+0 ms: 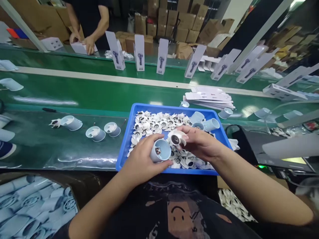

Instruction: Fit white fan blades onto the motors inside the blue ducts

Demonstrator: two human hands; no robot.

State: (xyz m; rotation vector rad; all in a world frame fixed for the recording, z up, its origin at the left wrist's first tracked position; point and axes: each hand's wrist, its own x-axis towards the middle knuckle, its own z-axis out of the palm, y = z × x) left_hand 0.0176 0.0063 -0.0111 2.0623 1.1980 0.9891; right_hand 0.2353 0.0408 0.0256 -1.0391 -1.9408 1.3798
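Note:
My left hand (142,159) is wrapped round a light blue plastic cup-shaped housing (161,151), its open end facing me and small parts showing inside. Close beside it, my right hand (199,141) pinches a white fan impeller (176,138) with a dark round hub. Both hands are above a blue tray (124,146) full of loose white impellers (154,124). A few more light blue housings (211,124) lie at the tray's right side, partly behind my right hand.
Left of the tray, several housings (95,133) stand on the green bench (62,152). Flattened cartons (209,98) lie behind the tray, and upright printed boxes (162,56) line the conveyor (87,88). A co-worker's hands (88,43) touch a box. A bin of blue housings (35,205) sits lower left.

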